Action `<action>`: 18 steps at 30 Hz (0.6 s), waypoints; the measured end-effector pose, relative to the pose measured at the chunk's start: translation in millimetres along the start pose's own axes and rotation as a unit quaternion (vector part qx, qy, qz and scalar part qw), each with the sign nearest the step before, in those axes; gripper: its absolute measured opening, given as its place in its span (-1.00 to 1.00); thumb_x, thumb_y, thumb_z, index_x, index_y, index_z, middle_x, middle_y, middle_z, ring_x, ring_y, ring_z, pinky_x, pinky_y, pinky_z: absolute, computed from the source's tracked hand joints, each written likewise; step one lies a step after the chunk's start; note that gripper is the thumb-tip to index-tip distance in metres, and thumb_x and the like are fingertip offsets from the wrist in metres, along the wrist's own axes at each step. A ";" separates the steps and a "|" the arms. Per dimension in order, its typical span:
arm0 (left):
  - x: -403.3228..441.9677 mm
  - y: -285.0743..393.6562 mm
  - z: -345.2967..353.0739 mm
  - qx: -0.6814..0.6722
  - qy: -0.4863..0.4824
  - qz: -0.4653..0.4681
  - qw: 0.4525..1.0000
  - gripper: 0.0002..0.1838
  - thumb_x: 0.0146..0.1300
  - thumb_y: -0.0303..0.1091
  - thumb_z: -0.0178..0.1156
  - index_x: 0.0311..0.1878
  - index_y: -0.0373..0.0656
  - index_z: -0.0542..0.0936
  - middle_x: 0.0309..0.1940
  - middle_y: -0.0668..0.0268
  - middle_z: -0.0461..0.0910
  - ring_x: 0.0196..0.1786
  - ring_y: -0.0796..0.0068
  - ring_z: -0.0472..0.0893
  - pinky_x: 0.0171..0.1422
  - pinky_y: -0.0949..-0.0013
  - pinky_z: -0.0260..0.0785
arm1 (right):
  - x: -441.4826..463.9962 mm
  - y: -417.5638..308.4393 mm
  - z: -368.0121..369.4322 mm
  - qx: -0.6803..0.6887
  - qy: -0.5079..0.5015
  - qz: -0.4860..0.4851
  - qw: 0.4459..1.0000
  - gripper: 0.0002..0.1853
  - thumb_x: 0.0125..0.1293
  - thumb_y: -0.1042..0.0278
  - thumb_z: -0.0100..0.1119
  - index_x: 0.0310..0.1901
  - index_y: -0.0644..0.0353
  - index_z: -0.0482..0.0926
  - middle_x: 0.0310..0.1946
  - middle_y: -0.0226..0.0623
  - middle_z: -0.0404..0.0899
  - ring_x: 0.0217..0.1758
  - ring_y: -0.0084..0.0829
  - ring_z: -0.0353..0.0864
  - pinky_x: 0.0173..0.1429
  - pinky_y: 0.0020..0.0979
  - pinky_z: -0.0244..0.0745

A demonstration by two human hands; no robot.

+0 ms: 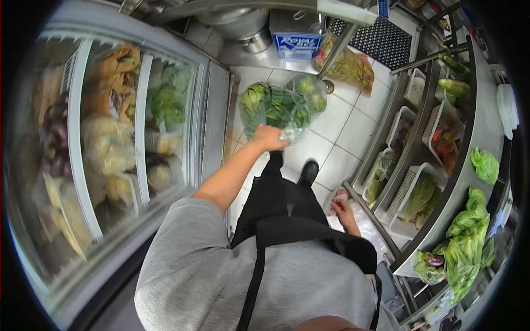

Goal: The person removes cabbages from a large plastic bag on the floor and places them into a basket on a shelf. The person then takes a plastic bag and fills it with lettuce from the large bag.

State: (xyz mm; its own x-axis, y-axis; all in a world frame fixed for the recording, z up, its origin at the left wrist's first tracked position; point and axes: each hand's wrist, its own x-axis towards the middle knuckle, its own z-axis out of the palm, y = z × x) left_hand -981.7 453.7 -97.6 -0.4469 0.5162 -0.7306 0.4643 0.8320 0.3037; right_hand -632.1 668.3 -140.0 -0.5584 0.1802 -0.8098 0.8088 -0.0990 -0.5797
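Observation:
My left hand (269, 138) is closed on the gathered plastic of a clear bag of green vegetables (276, 107), which hangs over or rests on the tiled floor. A rounder clear bag with pale green vegetables (310, 94) lies against its right side. At my right side, my right hand (343, 213) is low, with its fingers loosely bent and apart and nothing visible in them. Beside and beneath it is a whitish plastic bag (359, 220) with something pinkish at its top.
A glass-fronted fridge (81, 138) full of bagged vegetables stands left. On the right, shelves hold white baskets (406, 198) of produce, with leafy bags (468, 243) on the counter (428, 243). Ahead are a blue tin (298, 44), a yellowish-green bag (348, 66) and a black mat (381, 47).

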 end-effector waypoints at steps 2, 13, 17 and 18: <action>-27.7 20.8 56.9 -0.020 0.035 0.057 0.998 -0.39 -0.07 0.30 0.01 -0.33 -0.12 0.61 -0.37 0.09 0.57 -0.19 0.14 0.52 -0.02 0.14 0.16 | 0.7 6.0 -14.9 -0.041 -0.015 -0.007 0.999 -0.71 0.17 0.23 0.12 -0.16 0.26 0.49 -0.33 -0.35 0.53 -0.27 -0.51 0.48 -0.13 -0.50 0.35; -137.7 32.2 285.7 -0.119 -0.113 -0.072 0.984 -0.48 -0.05 -0.03 0.12 -0.04 -0.12 0.43 -0.17 0.10 0.53 -0.02 0.15 0.48 0.09 0.07 0.16 | 37.1 33.9 -9.3 -0.160 -0.072 -0.060 0.983 -0.80 0.18 0.25 0.10 -0.24 0.17 0.47 -0.45 -0.47 0.44 -0.35 -0.61 0.39 -0.21 -0.54 0.30; -156.1 -19.5 301.9 -0.135 -0.072 -0.253 0.955 -0.56 0.00 -0.25 0.07 0.02 -0.09 0.38 -0.14 0.12 0.53 0.01 0.23 0.47 0.10 0.03 0.13 | 45.3 65.2 17.9 -0.139 -0.125 -0.035 0.982 -0.81 0.16 0.28 0.12 -0.26 0.19 0.49 -0.50 -0.52 0.44 -0.41 -0.63 0.38 -0.26 -0.58 0.30; -158.2 -31.8 303.7 -0.143 -0.062 -0.272 0.950 -0.56 0.00 -0.25 0.07 0.02 -0.09 0.38 -0.14 0.12 0.53 0.01 0.23 0.47 0.10 0.03 0.13 | 50.1 77.1 20.1 -0.183 -0.139 -0.037 0.972 -0.74 0.14 0.19 0.15 -0.25 0.20 0.49 -0.40 -0.36 0.54 -0.34 -0.55 0.48 -0.18 -0.49 0.37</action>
State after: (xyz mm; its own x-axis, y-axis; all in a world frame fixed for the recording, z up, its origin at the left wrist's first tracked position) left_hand -693.6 283.7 -177.3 -0.4600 -0.0190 -0.8877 -0.0439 0.9990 0.0013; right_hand -601.4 650.1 -227.2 -0.6038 -0.1039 -0.7903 0.7480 0.2690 -0.6068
